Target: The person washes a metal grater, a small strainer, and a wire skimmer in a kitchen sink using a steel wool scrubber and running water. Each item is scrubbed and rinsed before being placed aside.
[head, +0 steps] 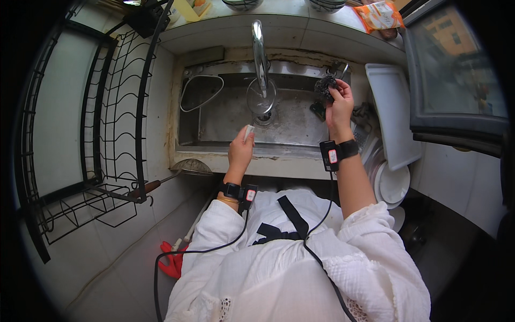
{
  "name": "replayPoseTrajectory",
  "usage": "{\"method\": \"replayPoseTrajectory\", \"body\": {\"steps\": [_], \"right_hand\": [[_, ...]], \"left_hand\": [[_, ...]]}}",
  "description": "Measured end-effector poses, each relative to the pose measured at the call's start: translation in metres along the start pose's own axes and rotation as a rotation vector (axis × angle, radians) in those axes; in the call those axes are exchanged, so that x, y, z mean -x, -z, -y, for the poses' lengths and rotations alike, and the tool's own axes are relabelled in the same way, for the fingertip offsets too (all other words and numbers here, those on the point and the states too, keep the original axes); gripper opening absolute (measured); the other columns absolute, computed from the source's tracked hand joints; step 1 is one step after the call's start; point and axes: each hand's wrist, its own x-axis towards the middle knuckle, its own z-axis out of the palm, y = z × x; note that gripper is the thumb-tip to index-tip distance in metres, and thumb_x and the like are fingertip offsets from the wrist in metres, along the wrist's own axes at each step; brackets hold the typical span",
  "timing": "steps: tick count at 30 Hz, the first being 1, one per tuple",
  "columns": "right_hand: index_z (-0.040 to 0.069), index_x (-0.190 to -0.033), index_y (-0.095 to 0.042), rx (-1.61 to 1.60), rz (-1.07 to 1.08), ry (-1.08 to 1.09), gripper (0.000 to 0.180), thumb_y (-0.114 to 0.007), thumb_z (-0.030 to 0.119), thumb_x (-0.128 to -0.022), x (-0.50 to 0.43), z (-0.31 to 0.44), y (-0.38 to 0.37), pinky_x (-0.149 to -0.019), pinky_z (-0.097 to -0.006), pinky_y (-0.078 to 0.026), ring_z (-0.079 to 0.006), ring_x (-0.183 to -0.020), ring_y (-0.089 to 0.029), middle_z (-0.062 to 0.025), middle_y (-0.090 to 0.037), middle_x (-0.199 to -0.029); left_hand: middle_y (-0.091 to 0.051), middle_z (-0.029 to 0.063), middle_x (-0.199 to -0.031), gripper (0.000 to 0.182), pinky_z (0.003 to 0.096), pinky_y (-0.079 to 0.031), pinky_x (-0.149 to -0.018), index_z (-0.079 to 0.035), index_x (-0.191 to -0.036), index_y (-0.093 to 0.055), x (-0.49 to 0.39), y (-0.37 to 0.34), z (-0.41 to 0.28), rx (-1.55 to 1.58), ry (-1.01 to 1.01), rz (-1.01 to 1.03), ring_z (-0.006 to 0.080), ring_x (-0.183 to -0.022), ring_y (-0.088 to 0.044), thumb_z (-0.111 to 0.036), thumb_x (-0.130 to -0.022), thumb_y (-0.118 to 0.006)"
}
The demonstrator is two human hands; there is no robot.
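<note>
My left hand (240,149) grips a short white handle (249,131) over the front of the steel sink (225,120). Beyond it, beneath the spout of the chrome faucet (259,56), is a round see-through piece (256,101) with a thin rim. It appears joined to the handle; whether it is mesh or clear material I cannot tell. A dark steel wool scourer (324,86) is pinched in the fingers of my right hand (341,106), above the sink's right end. Just below the scourer lies a dark green item, perhaps a scouring pad (318,110).
A black wire dish rack (141,100) stands left, near a wooden-handled skimmer (195,166). A pale loop (201,92) is at the sink's left end. To the right are a white tray (396,120), plates (394,183) and an open window (458,68). An orange packet (378,16) lies behind.
</note>
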Motion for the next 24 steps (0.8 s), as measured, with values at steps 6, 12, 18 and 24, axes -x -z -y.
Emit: {"method": "replayPoseTrajectory", "body": {"steps": [6, 12, 18, 24], "right_hand": [[0.004, -0.106, -0.068, 0.676, 0.204, -0.073, 0.029, -0.058, -0.007, -0.082, 0.008, -0.029, 0.009, -0.078, -0.021, -0.044, -0.007, -0.087, -0.057, 0.0002, -0.065, -0.096], [0.001, -0.12, -0.065, 0.4, 0.223, -0.645, 0.037, -0.057, 0.007, -0.084, 0.026, -0.057, 0.001, -0.087, -0.0279, -0.047, -0.0163, -0.103, -0.061, -0.0059, -0.067, -0.107], [0.001, -0.113, -0.068, 0.3, 0.406, -0.781, 0.028, -0.066, 0.008, -0.086, 0.038, -0.071, -0.036, -0.077, -0.0261, -0.051, -0.0146, -0.086, -0.067, -0.0055, -0.071, -0.098], [0.0, -0.11, -0.069, 0.313, 0.398, -0.798, 0.025, -0.066, 0.006, -0.085, 0.031, -0.074, -0.041, -0.075, -0.0276, -0.052, -0.015, -0.081, -0.067, -0.0066, -0.071, -0.095]], "left_hand": [[-0.064, 0.0034, -0.072, 0.039, 0.0286, -0.049, -0.066, -0.012, -0.133, -0.061, 0.003, 0.007, 0.005, 0.049, 0.024, 0.041, 0.0117, -0.068, -0.061, -0.033, -0.1, -0.059], [-0.064, 0.0013, -0.076, 0.042, 0.0261, -0.048, -0.069, -0.008, -0.137, -0.058, 0.012, -0.005, 0.001, 0.122, -0.047, 0.002, 0.0092, -0.072, -0.059, -0.031, -0.101, -0.059], [-0.063, -0.0006, -0.081, 0.042, 0.0222, -0.045, -0.067, -0.007, -0.14, -0.055, 0.015, -0.006, -0.008, 0.313, 0.019, 0.085, 0.007, -0.072, -0.055, -0.024, -0.102, -0.059], [-0.058, -0.0027, -0.083, 0.044, 0.0176, -0.037, -0.062, -0.007, -0.142, -0.053, 0.007, -0.014, -0.007, 0.393, 0.016, 0.195, 0.0035, -0.068, -0.043, -0.03, -0.104, -0.056]]}}
